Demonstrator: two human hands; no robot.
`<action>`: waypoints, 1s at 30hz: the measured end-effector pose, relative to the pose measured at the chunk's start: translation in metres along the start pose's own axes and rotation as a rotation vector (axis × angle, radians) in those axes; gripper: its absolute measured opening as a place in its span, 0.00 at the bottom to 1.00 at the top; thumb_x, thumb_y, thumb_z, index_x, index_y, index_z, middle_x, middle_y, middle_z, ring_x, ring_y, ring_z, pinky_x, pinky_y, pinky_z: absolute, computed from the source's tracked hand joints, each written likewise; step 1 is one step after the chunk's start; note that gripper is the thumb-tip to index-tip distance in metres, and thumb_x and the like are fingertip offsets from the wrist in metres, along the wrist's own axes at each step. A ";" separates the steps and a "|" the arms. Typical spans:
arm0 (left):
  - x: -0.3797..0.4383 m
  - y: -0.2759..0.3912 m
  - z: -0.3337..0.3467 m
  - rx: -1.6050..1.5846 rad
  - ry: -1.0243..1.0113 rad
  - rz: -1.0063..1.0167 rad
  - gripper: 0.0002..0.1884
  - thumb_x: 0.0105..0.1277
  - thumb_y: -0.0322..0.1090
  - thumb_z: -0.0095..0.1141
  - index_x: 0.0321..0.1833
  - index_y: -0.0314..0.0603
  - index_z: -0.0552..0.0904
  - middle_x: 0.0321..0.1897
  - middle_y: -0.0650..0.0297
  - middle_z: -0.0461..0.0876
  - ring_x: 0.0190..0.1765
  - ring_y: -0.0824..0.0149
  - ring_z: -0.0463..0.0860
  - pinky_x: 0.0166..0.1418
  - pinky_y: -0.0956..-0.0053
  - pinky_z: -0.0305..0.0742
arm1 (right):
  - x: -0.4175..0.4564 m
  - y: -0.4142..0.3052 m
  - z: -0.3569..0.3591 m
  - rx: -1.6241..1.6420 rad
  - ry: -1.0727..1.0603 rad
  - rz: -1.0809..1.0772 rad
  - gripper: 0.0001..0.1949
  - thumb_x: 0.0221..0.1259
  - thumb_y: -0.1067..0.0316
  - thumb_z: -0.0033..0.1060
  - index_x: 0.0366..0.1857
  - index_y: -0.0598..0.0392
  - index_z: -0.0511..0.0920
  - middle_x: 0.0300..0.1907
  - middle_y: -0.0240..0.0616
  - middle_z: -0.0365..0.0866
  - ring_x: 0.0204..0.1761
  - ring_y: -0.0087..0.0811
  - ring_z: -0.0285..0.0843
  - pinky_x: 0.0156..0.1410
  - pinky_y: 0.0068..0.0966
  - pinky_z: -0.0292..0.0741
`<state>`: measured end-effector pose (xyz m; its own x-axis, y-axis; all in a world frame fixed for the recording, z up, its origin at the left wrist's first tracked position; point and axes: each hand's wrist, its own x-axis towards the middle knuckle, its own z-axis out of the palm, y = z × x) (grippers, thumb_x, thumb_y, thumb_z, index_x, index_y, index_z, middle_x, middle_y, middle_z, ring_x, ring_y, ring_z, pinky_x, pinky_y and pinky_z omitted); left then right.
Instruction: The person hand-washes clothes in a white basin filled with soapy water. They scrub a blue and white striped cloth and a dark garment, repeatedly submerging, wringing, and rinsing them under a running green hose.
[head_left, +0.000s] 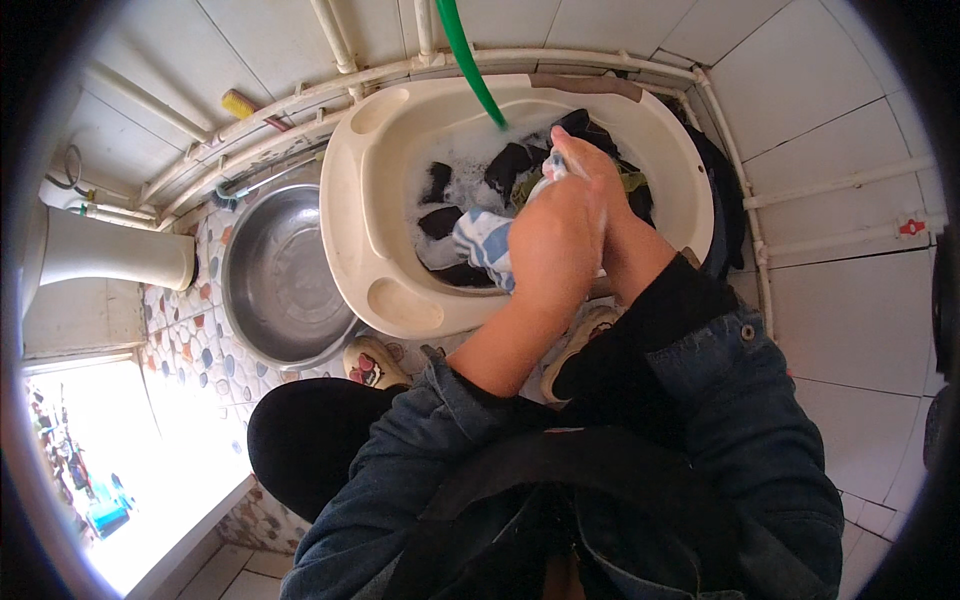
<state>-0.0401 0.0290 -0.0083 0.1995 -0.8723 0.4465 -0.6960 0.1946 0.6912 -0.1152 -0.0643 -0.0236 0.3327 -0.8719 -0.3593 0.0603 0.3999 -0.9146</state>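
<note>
A wet blue-and-white patterned cloth is bunched between both hands above a cream plastic baby bath. My left hand, on the arm that comes from the lower left of the picture, cannot be told apart by side with certainty; my right hand lies against it, its fingers closed about the cloth's upper end. Beneath them, dark garments and an olive-green cloth lie in sudsy water. The end of a green hose reaches down to the foam.
A round metal basin stands on the pebble-patterned floor beside the bath. Pale pipes run along the tiled wall, with a yellow brush behind them. Dark fabric hangs at the bath's right end. Both shoes are close to its near side.
</note>
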 end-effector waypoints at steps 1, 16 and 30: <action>-0.002 -0.014 0.004 0.039 0.043 -0.028 0.12 0.67 0.39 0.47 0.32 0.38 0.78 0.27 0.48 0.77 0.34 0.44 0.77 0.39 0.53 0.72 | -0.006 0.003 0.012 0.136 -0.035 0.024 0.15 0.65 0.51 0.55 0.30 0.52 0.76 0.29 0.30 0.77 0.30 0.24 0.72 0.37 0.23 0.68; 0.030 -0.133 -0.026 -0.684 0.079 -0.666 0.27 0.72 0.57 0.41 0.37 0.36 0.79 0.30 0.60 0.80 0.35 0.62 0.78 0.42 0.72 0.71 | -0.028 -0.040 0.014 0.393 -0.208 0.140 0.10 0.64 0.67 0.56 0.45 0.58 0.78 0.43 0.35 0.79 0.47 0.27 0.76 0.52 0.29 0.73; 0.022 -0.089 -0.013 -1.351 -0.320 -0.629 0.07 0.68 0.32 0.51 0.40 0.36 0.78 0.38 0.64 0.78 0.42 0.72 0.75 0.47 0.79 0.69 | -0.038 -0.046 0.016 0.057 -0.279 -0.075 0.10 0.69 0.61 0.51 0.34 0.56 0.77 0.32 0.30 0.77 0.32 0.20 0.74 0.38 0.20 0.73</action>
<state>0.0352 -0.0016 -0.0519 -0.0635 -0.9903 -0.1240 0.6099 -0.1368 0.7806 -0.1156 -0.0452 0.0355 0.5708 -0.7915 -0.2187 0.1447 0.3591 -0.9220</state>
